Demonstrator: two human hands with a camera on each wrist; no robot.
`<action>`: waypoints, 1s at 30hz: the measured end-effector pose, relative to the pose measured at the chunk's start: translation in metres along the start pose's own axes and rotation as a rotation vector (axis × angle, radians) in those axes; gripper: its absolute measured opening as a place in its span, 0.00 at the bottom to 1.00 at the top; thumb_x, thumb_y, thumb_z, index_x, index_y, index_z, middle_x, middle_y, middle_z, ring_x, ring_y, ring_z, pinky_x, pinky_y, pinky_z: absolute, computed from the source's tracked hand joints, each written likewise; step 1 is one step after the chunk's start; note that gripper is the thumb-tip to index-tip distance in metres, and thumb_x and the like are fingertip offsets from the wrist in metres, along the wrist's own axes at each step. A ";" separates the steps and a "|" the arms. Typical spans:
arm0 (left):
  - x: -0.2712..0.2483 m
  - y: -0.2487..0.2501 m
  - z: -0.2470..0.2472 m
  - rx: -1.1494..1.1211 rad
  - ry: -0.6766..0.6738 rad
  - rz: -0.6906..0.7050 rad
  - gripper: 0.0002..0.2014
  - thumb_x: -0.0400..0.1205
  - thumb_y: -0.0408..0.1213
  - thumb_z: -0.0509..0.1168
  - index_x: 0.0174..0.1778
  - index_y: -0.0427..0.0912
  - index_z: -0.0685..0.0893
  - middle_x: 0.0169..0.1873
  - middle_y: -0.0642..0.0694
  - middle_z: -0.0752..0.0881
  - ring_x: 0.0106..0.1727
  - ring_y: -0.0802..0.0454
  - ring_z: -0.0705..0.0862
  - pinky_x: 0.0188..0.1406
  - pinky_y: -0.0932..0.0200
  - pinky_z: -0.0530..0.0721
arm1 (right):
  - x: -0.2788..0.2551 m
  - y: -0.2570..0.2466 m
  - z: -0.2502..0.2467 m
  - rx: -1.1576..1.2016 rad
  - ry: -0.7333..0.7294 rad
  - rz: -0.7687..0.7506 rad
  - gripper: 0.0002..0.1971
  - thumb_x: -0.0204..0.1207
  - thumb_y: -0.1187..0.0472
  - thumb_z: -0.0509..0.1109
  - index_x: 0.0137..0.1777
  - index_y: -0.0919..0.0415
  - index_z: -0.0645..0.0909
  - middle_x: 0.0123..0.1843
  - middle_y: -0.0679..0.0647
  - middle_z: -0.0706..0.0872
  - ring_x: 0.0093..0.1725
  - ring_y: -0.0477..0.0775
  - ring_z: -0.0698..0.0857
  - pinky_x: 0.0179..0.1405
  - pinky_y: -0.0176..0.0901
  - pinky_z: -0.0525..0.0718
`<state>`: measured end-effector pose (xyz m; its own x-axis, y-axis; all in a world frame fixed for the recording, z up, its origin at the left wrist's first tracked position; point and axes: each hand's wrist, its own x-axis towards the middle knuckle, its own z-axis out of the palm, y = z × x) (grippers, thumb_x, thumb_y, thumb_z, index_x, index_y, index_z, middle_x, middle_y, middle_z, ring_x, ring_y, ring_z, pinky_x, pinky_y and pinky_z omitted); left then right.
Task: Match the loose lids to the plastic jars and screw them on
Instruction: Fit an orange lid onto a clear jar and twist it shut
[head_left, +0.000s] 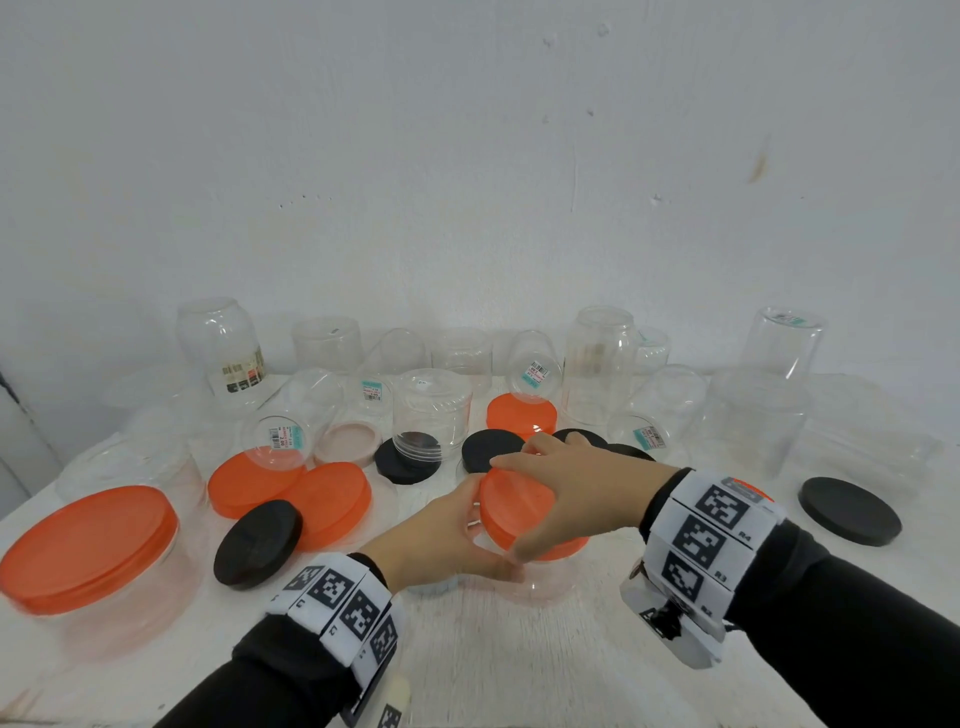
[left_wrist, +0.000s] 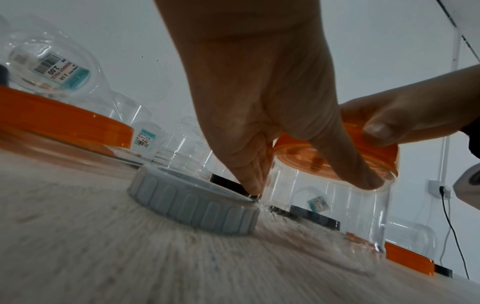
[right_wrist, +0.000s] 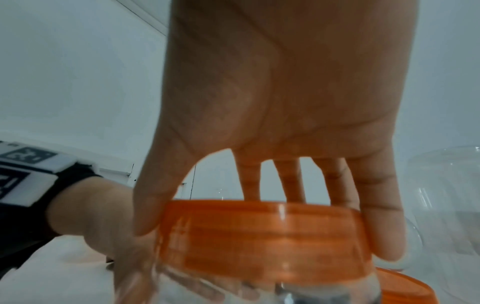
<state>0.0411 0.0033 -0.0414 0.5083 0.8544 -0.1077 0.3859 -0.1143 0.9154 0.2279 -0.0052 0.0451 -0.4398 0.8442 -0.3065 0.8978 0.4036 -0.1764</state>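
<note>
Near the table's (head_left: 519, 665) front edge, right hand (head_left: 576, 483) clamps fingers and thumb round the orange lid (head_left: 511, 506); left hand (head_left: 441, 535) wraps the clear jar (left_wrist: 330, 207) beneath. Best to seat it level, jar braced, before turning.

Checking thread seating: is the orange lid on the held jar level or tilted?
Tilted. The orange lid sits askew on the clear jar in the left-wrist view; right hand grips it, left hand holds the jar.

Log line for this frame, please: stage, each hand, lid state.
stage: fitting lid | left hand: holds clear jar on table | right hand: grips orange lid on jar mouth | lid: tightness unclear
</note>
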 end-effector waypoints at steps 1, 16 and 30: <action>0.000 0.000 0.000 -0.001 0.000 0.000 0.47 0.67 0.38 0.83 0.78 0.53 0.63 0.69 0.60 0.78 0.68 0.70 0.77 0.67 0.70 0.75 | 0.000 0.000 0.002 -0.007 0.011 0.000 0.49 0.64 0.31 0.72 0.82 0.35 0.50 0.77 0.46 0.62 0.75 0.58 0.59 0.66 0.53 0.72; -0.005 0.006 0.002 0.044 0.024 -0.021 0.49 0.66 0.39 0.84 0.79 0.52 0.62 0.68 0.57 0.79 0.69 0.64 0.78 0.72 0.56 0.77 | -0.004 -0.002 0.026 -0.143 0.201 -0.009 0.44 0.72 0.26 0.58 0.85 0.43 0.49 0.80 0.54 0.60 0.71 0.63 0.61 0.67 0.53 0.69; -0.005 0.007 0.001 0.057 0.004 -0.046 0.48 0.59 0.48 0.84 0.71 0.66 0.63 0.67 0.63 0.79 0.66 0.71 0.79 0.68 0.64 0.78 | 0.001 0.003 0.033 -0.040 0.249 0.004 0.47 0.67 0.23 0.59 0.84 0.41 0.51 0.79 0.50 0.60 0.69 0.59 0.60 0.68 0.52 0.70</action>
<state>0.0415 -0.0024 -0.0350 0.4858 0.8616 -0.1471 0.4518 -0.1034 0.8861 0.2295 -0.0149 0.0132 -0.4208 0.9047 -0.0659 0.9019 0.4095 -0.1371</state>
